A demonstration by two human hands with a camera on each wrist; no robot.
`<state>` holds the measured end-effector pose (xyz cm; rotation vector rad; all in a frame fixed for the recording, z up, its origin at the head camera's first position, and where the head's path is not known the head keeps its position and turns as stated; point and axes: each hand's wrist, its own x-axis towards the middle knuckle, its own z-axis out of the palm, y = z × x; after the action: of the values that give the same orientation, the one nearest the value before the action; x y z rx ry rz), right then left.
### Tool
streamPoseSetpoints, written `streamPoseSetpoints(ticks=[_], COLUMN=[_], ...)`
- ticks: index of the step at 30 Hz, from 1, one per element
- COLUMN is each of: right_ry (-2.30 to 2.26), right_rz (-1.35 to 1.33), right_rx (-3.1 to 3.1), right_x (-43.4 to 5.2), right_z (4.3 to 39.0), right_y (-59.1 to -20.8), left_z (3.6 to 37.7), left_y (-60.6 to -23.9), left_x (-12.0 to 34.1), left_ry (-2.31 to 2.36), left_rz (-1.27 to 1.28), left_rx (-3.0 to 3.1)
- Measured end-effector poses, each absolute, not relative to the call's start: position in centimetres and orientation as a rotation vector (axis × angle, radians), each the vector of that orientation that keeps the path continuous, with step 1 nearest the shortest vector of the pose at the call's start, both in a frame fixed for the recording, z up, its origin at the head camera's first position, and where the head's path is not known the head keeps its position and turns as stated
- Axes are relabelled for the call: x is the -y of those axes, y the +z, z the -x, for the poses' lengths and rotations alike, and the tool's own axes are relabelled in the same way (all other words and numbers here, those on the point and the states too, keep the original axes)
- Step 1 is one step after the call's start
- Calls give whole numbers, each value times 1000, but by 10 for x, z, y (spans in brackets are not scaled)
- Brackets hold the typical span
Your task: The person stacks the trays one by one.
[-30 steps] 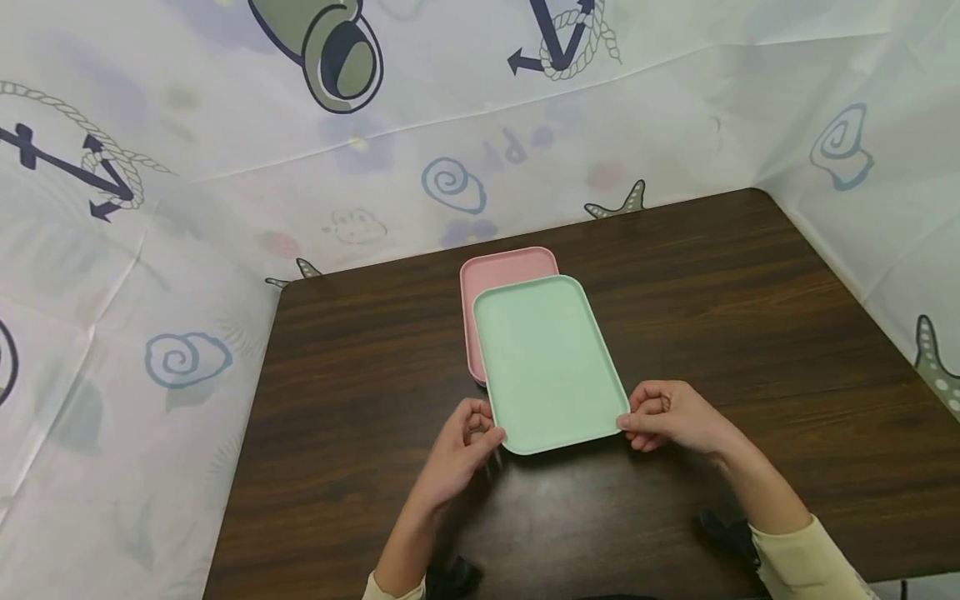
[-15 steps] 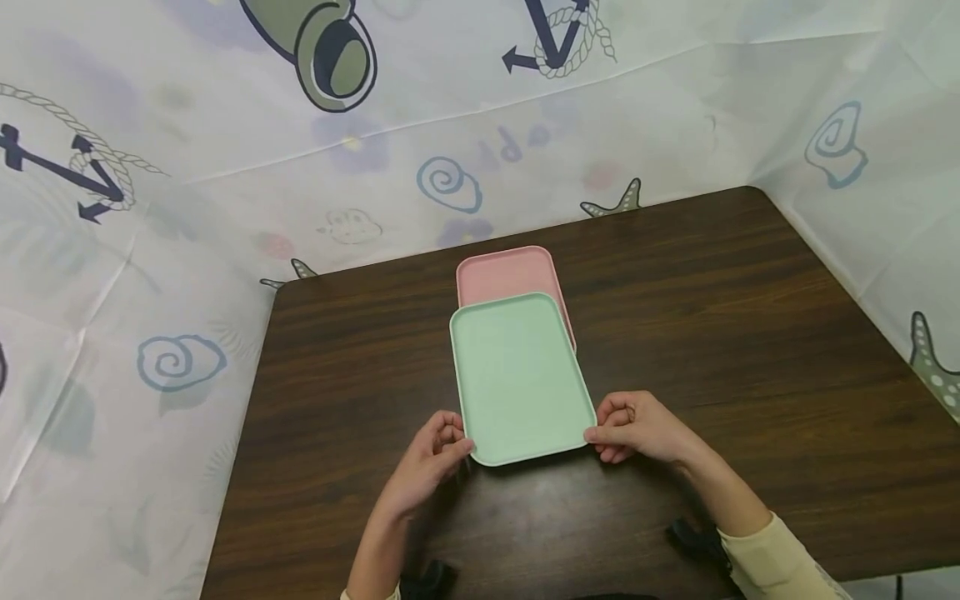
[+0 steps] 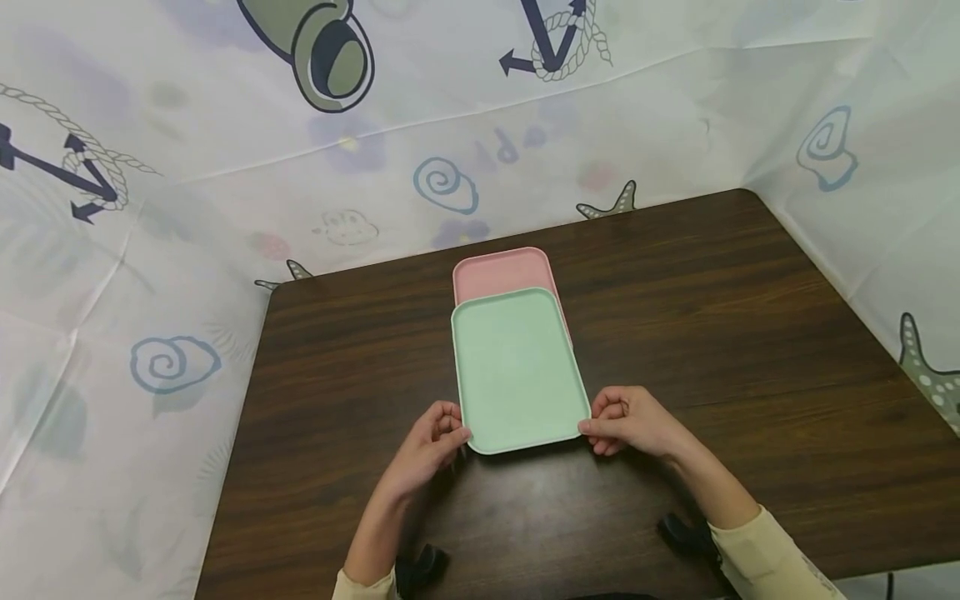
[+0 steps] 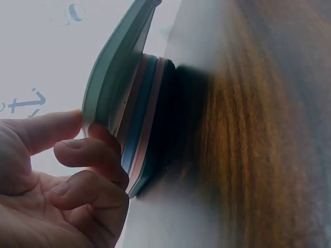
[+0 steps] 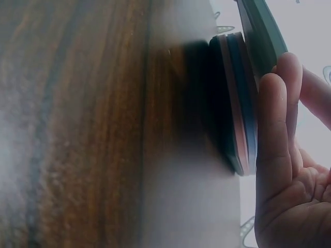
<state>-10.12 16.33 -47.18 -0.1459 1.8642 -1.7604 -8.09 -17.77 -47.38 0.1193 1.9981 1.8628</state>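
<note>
A mint-green tray (image 3: 517,367) lies over a pink tray (image 3: 501,271) in the middle of the dark wooden table (image 3: 712,333). My left hand (image 3: 453,433) pinches the green tray's near left corner, and my right hand (image 3: 596,427) pinches its near right corner. In the left wrist view my left hand (image 4: 85,129) has its thumb on top of the green tray (image 4: 111,77) and its fingers under it, lifting the near edge off a stack of trays (image 4: 139,129). The right wrist view has my right hand (image 5: 282,155) under the green tray (image 5: 261,36), above the stack (image 5: 238,103).
A white sheet printed with anchors and shells (image 3: 187,208) walls the table at the left, back and right. Bare tabletop lies on both sides of the trays. Dark wrist straps (image 3: 420,568) show at the near edge.
The green tray has swung left from a skewed position and now lines up over the pink tray. Both hands moved left with it and kept their hold on the corners.
</note>
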Motion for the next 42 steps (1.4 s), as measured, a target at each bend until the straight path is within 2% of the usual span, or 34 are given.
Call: streamPoseSetpoints(ticks=[21,31,42], right_ry=[-1800,-1815,-1883], right_rz=[74,42,35], right_rx=[-1910,-1964,-2010], right_x=[-156,-152,-147], right_z=[126,137,151], right_y=[-469,-472,-469], left_z=[104,108,122], left_y=[-475,-440,-435], left_x=[166,155,148], left_ry=[1879,1814,1755], left_rz=[50,18,30], left_rx=[-2182,-2300,-2432])
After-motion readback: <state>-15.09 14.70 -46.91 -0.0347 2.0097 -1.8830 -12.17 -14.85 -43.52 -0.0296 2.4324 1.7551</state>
